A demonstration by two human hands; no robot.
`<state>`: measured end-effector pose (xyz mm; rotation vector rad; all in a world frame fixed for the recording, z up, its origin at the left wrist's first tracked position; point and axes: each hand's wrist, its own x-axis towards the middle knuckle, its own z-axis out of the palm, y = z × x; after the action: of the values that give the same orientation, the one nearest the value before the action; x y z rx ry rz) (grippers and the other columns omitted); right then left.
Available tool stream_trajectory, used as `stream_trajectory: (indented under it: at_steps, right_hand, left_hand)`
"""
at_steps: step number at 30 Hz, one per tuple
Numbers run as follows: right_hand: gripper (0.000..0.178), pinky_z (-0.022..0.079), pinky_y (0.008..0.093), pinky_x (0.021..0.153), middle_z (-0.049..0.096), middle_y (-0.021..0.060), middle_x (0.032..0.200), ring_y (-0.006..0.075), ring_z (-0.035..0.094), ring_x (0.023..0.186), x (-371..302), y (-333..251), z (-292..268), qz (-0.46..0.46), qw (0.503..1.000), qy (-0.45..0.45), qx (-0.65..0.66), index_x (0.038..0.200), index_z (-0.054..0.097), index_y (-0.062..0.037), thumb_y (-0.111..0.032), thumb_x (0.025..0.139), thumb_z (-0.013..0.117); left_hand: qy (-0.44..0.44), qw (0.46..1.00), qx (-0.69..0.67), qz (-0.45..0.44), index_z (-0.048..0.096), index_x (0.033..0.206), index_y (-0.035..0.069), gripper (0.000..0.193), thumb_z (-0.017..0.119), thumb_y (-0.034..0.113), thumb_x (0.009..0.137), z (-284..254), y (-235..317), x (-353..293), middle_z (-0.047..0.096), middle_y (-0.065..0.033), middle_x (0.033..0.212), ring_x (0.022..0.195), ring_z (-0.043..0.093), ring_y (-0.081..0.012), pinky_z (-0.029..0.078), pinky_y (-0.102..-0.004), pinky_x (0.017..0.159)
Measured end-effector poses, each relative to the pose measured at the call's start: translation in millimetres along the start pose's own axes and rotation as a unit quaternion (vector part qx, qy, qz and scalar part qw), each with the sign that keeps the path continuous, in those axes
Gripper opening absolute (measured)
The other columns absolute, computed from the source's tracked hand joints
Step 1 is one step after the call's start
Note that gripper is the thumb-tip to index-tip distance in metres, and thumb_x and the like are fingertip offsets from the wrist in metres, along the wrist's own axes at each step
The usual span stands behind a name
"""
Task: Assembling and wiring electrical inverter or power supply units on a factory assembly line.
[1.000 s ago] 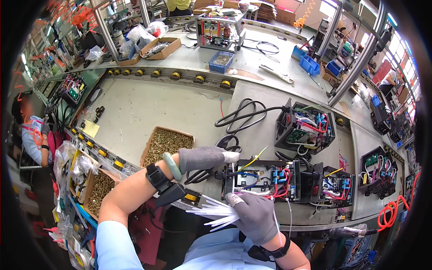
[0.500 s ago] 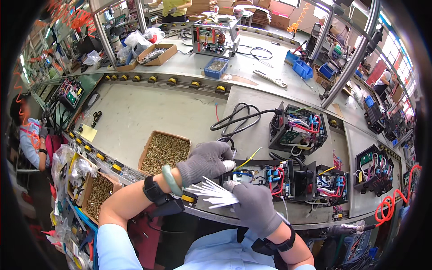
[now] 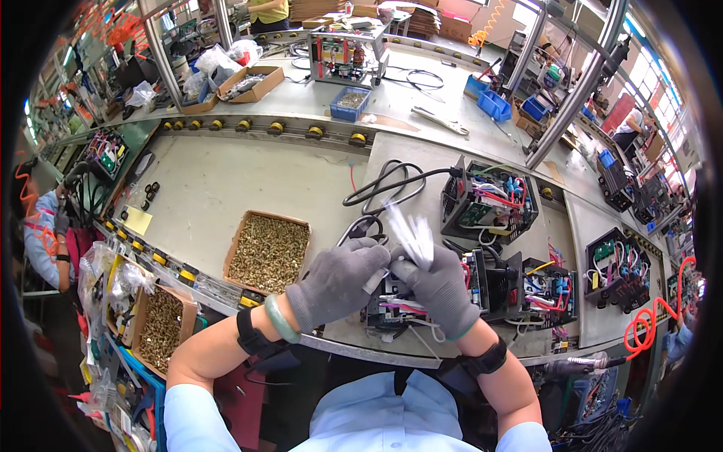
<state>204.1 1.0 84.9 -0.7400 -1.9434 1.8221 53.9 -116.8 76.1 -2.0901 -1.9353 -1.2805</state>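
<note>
My right hand (image 3: 443,292), in a grey glove, is closed around a fanned bundle of thin white strips that look like cable ties (image 3: 413,239), their ends blurred and pointing up and away. Close beside it, my left hand (image 3: 339,280), also gloved, has its fingers pinched together near the right thumb. A small whitish bit (image 3: 374,281) shows at the left fingertips; I cannot make out what it is. Below both hands sits an open black electrical unit (image 3: 403,310) with red, blue and white wires, partly hidden by the gloves.
A cardboard box of small brass-coloured parts (image 3: 269,252) stands left of my hands, and a second such box (image 3: 162,331) lower left. More open units (image 3: 493,200) with wiring stand to the right. A black cable (image 3: 376,192) lies coiled beyond my hands. Rollers (image 3: 315,132) line the bench's far edge.
The white bundle has swung from pointing left to pointing up and away as my right hand turned. My hands have come closer together, and the open unit below them has shifted nearer me.
</note>
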Motion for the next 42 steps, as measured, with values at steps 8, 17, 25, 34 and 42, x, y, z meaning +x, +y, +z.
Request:
stream_trajectory:
  at_steps: [8, 17, 25, 34, 42]
  right_hand:
    - [0.018, 0.045, 0.0196, 0.057, 0.061, -0.0016, 0.078, 0.0039, 0.054, 0.065, -1, -9, -5, 0.045, 0.996, -0.040, 0.073, 0.106, 0.067, -0.0022, -0.005, 0.088, 0.066]
    - [0.035, 0.052, 0.0266, 0.071, 0.069, 0.0050, 0.090, 0.0102, 0.063, 0.078, 1, -2, -4, -0.010, 0.999, -0.045, 0.019, 0.119, 0.061, -0.0005, -0.010, 0.085, 0.068]
    - [0.030, 0.053, 0.0320, 0.071, 0.069, 0.0162, 0.087, 0.0188, 0.067, 0.076, 6, 3, 2, -0.042, 0.972, -0.028, -0.231, 0.111, 0.062, 0.0032, -0.011, 0.086, 0.067]
    - [0.017, 0.053, 0.0383, 0.057, 0.060, 0.0100, 0.080, 0.0288, 0.065, 0.065, -7, -5, 13, -0.371, 0.785, 0.075, -0.490, 0.095, 0.061, -0.0073, -0.004, 0.078, 0.061]
    - [0.014, 0.054, 0.0410, 0.056, 0.061, 0.0129, 0.083, 0.0326, 0.067, 0.068, -8, 9, 12, -0.288, 0.804, 0.064, -0.516, 0.091, 0.059, -0.0056, -0.009, 0.078, 0.063]
  left_hand:
    - [-0.074, 0.994, 0.010, -0.079, 0.060, 0.093, 0.003, 0.011, 0.065, 0.009, 0.085, -2, 0, 10, 0.064, -0.0187, 0.079, 0.076, 0.065, -0.0376, 0.053, -0.0442, 0.066]
    - [-0.111, 0.988, 0.038, -0.095, 0.060, 0.094, 0.002, 0.012, 0.063, 0.007, 0.085, -3, 1, 9, 0.065, -0.0190, 0.081, 0.080, 0.065, -0.0384, 0.053, -0.0443, 0.071]
    - [-0.161, 0.978, -0.084, -0.105, 0.059, 0.103, 0.000, 0.017, 0.062, 0.008, 0.088, -14, -1, 12, 0.067, -0.0201, 0.093, 0.088, 0.066, -0.0385, 0.054, -0.0434, 0.075]
    - [-0.176, 0.977, -0.110, -0.050, 0.060, 0.095, 0.005, 0.018, 0.072, 0.011, 0.082, -17, -18, 15, 0.065, -0.0092, 0.078, 0.072, 0.066, -0.0214, 0.051, -0.0339, 0.064]
    - [-0.190, 0.981, -0.024, 0.006, 0.057, 0.087, 0.006, 0.014, 0.066, 0.016, 0.084, -11, -12, 14, 0.062, -0.0098, 0.078, 0.075, 0.065, -0.0292, 0.051, -0.0369, 0.066]
